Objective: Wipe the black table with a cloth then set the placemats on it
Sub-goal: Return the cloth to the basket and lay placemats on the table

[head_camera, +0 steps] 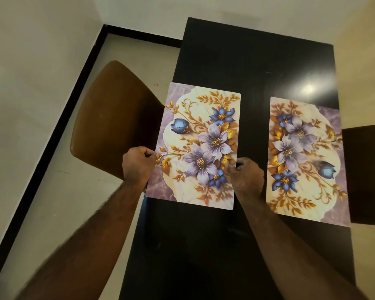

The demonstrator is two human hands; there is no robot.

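Note:
Two floral placemats lie on the black table (247,57). The left placemat (206,118) sits at the table's left side, its left edge hanging slightly past the table edge. My left hand (138,164) pinches that placemat's left edge. My right hand (246,177) grips its right edge near the lower corner. The right placemat (305,156) lies flat by the table's right edge, untouched. No cloth is in view.
A brown chair (115,113) stands against the table's left side, under the left placemat's edge. Another dark chair (366,169) is at the right side. The tiled floor (59,191) and a wall with black skirting run along the left.

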